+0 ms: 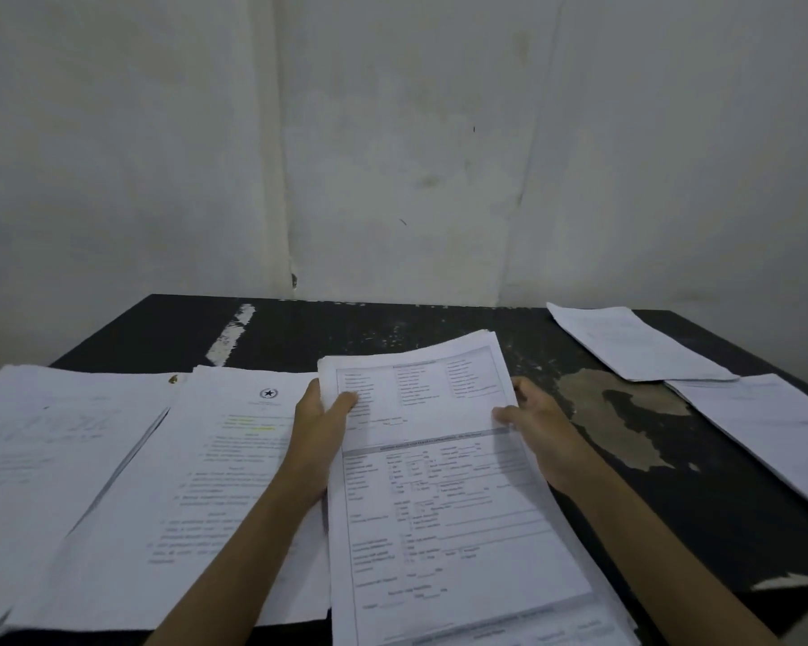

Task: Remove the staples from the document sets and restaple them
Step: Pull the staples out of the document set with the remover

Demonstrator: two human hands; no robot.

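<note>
Paper form stack (444,482) at lower centre: I see left hand (318,431) and right hand (544,431) each gripping a side edge.

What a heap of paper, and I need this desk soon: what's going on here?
A person holds a stack of printed forms over the middle of the dark table. The left grip pinches its left edge and the right grip its right edge. Two left piles and two right piles lie beside it. No stapler shows, so no stapling is under way.
</note>
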